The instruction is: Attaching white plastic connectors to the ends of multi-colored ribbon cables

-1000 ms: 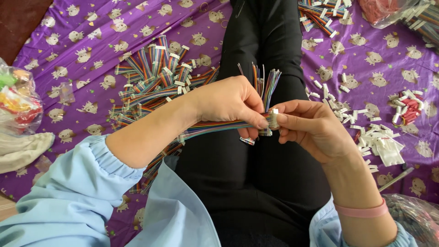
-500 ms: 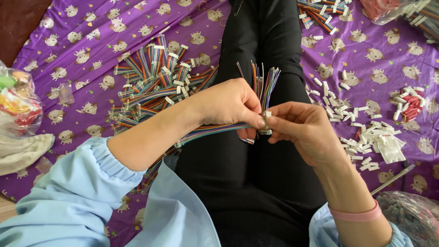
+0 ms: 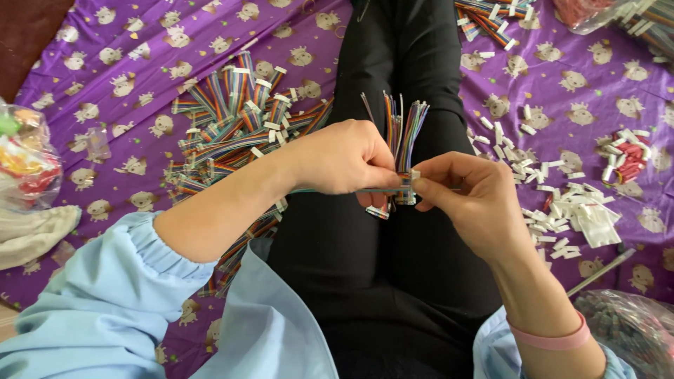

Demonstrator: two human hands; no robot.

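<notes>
My left hand (image 3: 347, 158) and right hand (image 3: 463, 193) pinch a light, limp wire bundle (image 3: 404, 133) over my lap, gripping the stiff white connector (image 3: 414, 175); pile (image 3: 232, 126) lies left of it.

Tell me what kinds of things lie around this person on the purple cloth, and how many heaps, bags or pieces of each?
Heaps of rainbow wire bundles: 2, a big one and a smaller one
Scatter of loose white plugs: 1
Cluster of red pieces: 1
Clear plastic bags: 3
White cloth: 1
Wire bundle held in both hands: 1
Total: 9
</notes>
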